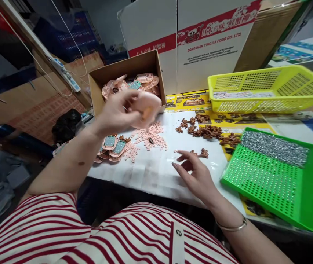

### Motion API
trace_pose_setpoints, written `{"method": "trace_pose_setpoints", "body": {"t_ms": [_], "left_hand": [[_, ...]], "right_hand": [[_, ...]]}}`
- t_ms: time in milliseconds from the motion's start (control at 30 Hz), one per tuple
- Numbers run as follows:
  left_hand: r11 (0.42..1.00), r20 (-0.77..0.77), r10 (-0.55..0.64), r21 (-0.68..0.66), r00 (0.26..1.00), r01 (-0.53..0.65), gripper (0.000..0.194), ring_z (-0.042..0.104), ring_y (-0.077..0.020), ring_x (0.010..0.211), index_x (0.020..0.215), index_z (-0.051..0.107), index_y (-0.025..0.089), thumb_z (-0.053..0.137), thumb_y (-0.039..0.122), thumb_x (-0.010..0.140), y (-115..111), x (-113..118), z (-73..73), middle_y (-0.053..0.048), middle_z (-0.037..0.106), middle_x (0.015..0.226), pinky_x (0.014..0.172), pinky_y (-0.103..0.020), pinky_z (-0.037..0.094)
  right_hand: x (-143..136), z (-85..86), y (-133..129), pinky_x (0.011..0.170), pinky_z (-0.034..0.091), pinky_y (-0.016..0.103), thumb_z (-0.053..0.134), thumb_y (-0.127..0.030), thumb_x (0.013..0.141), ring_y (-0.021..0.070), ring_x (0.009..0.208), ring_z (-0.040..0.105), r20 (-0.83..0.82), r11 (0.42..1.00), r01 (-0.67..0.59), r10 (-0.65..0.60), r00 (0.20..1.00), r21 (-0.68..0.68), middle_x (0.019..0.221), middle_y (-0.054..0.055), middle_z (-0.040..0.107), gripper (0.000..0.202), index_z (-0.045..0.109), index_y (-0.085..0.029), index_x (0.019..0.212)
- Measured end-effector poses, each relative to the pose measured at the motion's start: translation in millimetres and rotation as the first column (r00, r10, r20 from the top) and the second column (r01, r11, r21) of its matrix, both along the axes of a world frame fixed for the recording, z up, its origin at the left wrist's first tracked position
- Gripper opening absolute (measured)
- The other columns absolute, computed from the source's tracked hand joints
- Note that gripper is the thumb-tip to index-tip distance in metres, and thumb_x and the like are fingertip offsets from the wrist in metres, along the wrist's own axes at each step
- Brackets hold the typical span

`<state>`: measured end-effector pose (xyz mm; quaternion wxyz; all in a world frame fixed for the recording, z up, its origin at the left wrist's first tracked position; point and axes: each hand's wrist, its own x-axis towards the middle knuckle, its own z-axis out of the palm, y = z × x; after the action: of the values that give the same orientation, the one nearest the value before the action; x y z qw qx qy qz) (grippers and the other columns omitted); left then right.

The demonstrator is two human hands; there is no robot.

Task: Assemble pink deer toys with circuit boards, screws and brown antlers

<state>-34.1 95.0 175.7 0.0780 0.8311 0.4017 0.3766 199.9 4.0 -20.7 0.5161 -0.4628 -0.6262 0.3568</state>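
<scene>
The left hand (pixel 119 112) grips a blurred pink piece (pixel 148 109) in front of the cardboard box (pixel 97 91); the right hand (pixel 196 178) is empty, fingers loosely parted over the white surface (pixel 156 174). Left to right on it: teal-and-pink pieces (pixel 115 146), scattered pink bits (pixel 152 137), brown pieces (pixel 207 132). At right, a yellow basket (pixel 255 102) stands far, a green tray (pixel 266 183) near.

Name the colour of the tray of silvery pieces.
The tray is bright green; head view shows it.
</scene>
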Motion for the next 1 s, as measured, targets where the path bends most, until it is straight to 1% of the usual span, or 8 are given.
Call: {"method": "trace_pose_setpoints", "body": {"t_ms": [133, 267, 400, 467, 567, 733, 867, 1000], "left_hand": [[0.942, -0.125, -0.331, 0.004, 0.935, 0.334, 0.034, 0.066, -0.0181, 0.089, 0.113, 0.073, 0.017, 0.065, 0.014, 0.081, -36.2, 29.4, -57.7, -0.008, 0.069, 0.098, 0.079, -0.029, 0.051], [0.897, -0.087, -0.441, -0.075, 0.893, 0.435, 0.032, 0.068, -0.0196, 0.096, 0.118, 0.072, 0.021, 0.060, 0.018, 0.089, -53.0, 46.2, -99.8, -0.011, 0.069, 0.106, 0.084, -0.030, 0.053], [0.952, 0.239, -0.284, -0.043, 0.929, 0.303, 0.034, 0.063, -0.0246, 0.115, 0.116, 0.069, 0.020, 0.071, 0.025, 0.082, -74.0, 47.2, -119.0, -0.013, 0.067, 0.120, 0.100, -0.038, 0.050], [0.951, 0.419, -0.103, -0.224, 0.902, 0.213, 0.029, 0.066, -0.0216, 0.101, 0.106, 0.067, 0.018, 0.074, 0.032, 0.082, -89.1, 45.3, -125.9, -0.011, 0.068, 0.108, 0.088, -0.034, 0.053], [0.833, 0.499, 0.151, -0.529, 0.853, 0.162, 0.023, 0.063, -0.0148, 0.080, 0.090, 0.063, 0.017, 0.069, 0.039, 0.088, -106.5, 40.5, -135.8, -0.005, 0.066, 0.086, 0.072, -0.027, 0.051], [0.819, 0.568, 0.289, -0.564, 0.771, 0.108, 0.030, 0.064, -0.0120, 0.081, 0.091, 0.065, 0.017, 0.079, 0.042, 0.079, -110.5, 30.5, -143.9, -0.003, 0.068, 0.091, 0.079, -0.025, 0.051], [0.595, 0.532, 0.334, -0.759, 0.778, 0.264, 0.044, 0.058, -0.0086, 0.054, 0.077, 0.058, 0.016, 0.073, 0.057, 0.082, -112.8, 25.9, -144.3, 0.000, 0.066, 0.072, 0.056, -0.023, 0.048], [0.619, 0.593, 0.392, -0.735, 0.703, 0.275, 0.045, 0.059, -0.0072, 0.055, 0.083, 0.058, 0.016, 0.081, 0.054, 0.075, -115.9, 25.1, -151.2, 0.003, 0.064, 0.072, 0.057, -0.020, 0.050]], "right_hand": [[12.6, 31.0, -9.9, 0.057, 0.057, 0.027, 0.074, -0.034, 0.089, 0.0116, 0.068, 0.065, 0.050, 0.933, 0.107, -0.132, 0.990, 0.344, 0.107, 0.006, 0.064, 0.052, 0.055, -0.026, 0.137], [21.3, 45.3, -22.2, 0.055, 0.054, 0.023, 0.072, -0.017, 0.090, 0.0119, 0.070, 0.064, 0.199, 0.839, 0.018, -0.149, 0.969, 0.544, 0.094, 0.004, 0.067, 0.027, 0.067, -0.025, 0.116], [20.9, 44.1, -30.6, 0.066, 0.058, 0.028, 0.076, -0.008, 0.085, 0.0174, 0.081, 0.069, 0.217, 0.735, 0.071, -0.289, 0.932, 0.675, 0.094, 0.007, 0.071, 0.036, 0.067, -0.024, 0.115], [16.6, 43.3, -33.9, 0.072, 0.060, 0.031, 0.078, -0.006, 0.082, 0.0192, 0.084, 0.069, 0.231, 0.674, 0.080, -0.360, 0.904, 0.734, 0.096, 0.007, 0.071, 0.046, 0.065, -0.024, 0.122], [7.0, 42.5, -36.7, 0.070, 0.061, 0.031, 0.078, -0.010, 0.083, 0.0191, 0.081, 0.069, 0.261, 0.632, 0.044, -0.381, 0.887, 0.774, 0.094, 0.007, 0.071, 0.048, 0.062, -0.023, 0.126], [-3.8, 36.0, -35.9, 0.062, 0.057, 0.029, 0.072, -0.013, 0.090, 0.0171, 0.073, 0.064, 0.320, 0.599, -0.017, -0.404, 0.857, 0.801, 0.086, 0.005, 0.069, 0.036, 0.058, -0.020, 0.122], [-5.5, 27.4, -39.4, 0.061, 0.053, 0.028, 0.072, -0.013, 0.090, 0.0157, 0.072, 0.062, 0.345, 0.555, -0.055, -0.434, 0.833, 0.830, 0.085, 0.004, 0.069, 0.034, 0.058, -0.020, 0.120], [-8.8, 17.1, -45.4, 0.060, 0.050, 0.029, 0.070, -0.011, 0.090, 0.0155, 0.071, 0.060, 0.388, 0.555, -0.137, -0.364, 0.847, 0.820, 0.086, 0.004, 0.070, 0.029, 0.061, -0.018, 0.116]]}}
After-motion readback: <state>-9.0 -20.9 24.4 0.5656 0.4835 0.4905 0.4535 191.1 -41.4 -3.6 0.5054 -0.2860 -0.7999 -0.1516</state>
